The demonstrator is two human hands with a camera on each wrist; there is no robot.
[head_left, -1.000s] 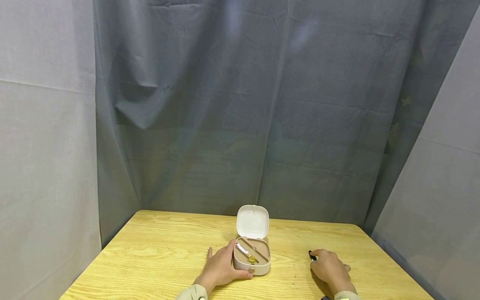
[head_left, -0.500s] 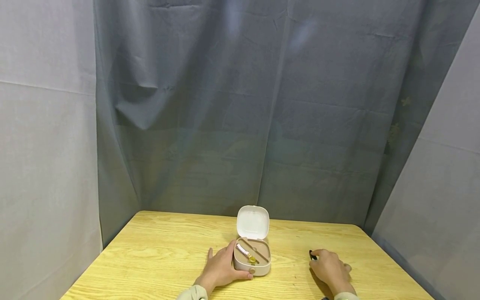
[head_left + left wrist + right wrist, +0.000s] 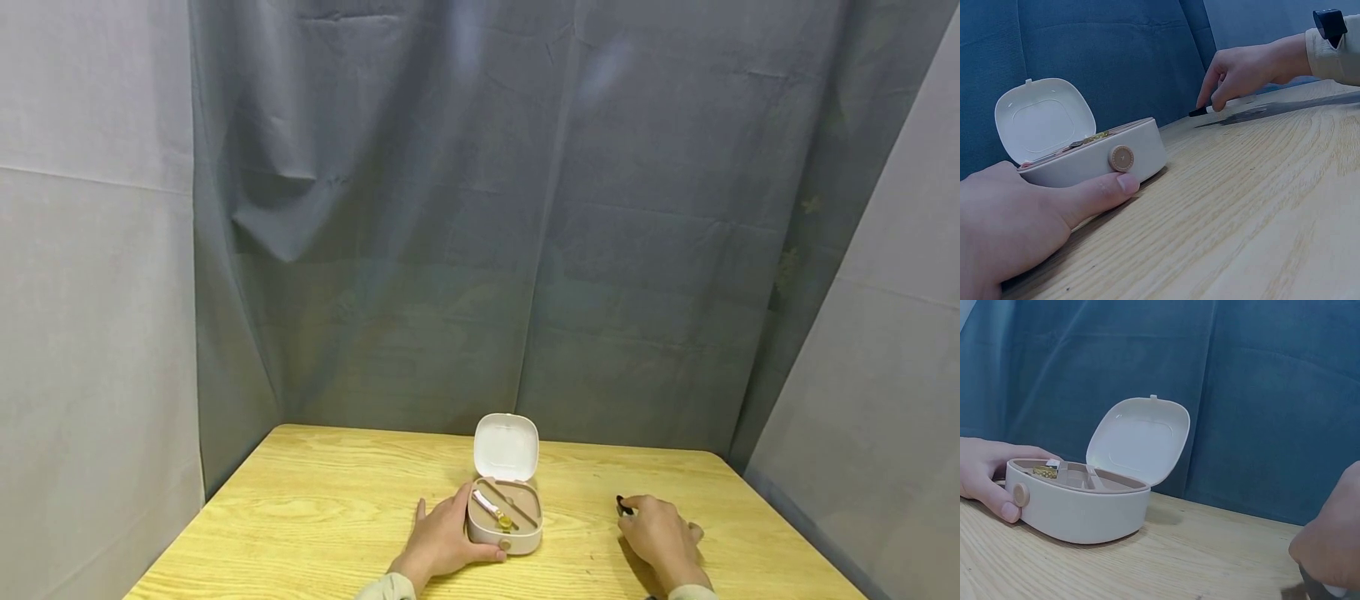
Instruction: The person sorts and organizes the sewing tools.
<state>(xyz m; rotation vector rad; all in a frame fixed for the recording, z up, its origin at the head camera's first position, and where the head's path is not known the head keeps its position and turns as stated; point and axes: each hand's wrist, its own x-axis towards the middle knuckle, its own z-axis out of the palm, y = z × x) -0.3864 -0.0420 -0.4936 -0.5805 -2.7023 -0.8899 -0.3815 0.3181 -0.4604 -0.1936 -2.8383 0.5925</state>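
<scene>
A small storage box [image 3: 525, 544], white outside with a light brown divided tray, stands on the table with its white lid [image 3: 506, 447] raised at the back. My left hand [image 3: 441, 536] grips the box's left side, thumb on the front beside the round brown button [image 3: 1121, 159]. A gold watch with a white strap [image 3: 504, 522] lies in the tray's left compartment. Well to the right, my right hand [image 3: 660, 535] pinches a small item [image 3: 623, 505] close over the table. Its black end and a white part show in the left wrist view; fingers hide the rest, and I cannot tell its kind.
The light wood table [image 3: 322, 500] reaches back to a grey-blue curtain [image 3: 420, 333]. Pale cloth panels hang at the left and right sides. A dark wrist device [image 3: 1330, 24] sits at my right sleeve.
The head view has tilted very slightly, so the table sits a little lower. Both hands, the box and the small item keep nearly the same places.
</scene>
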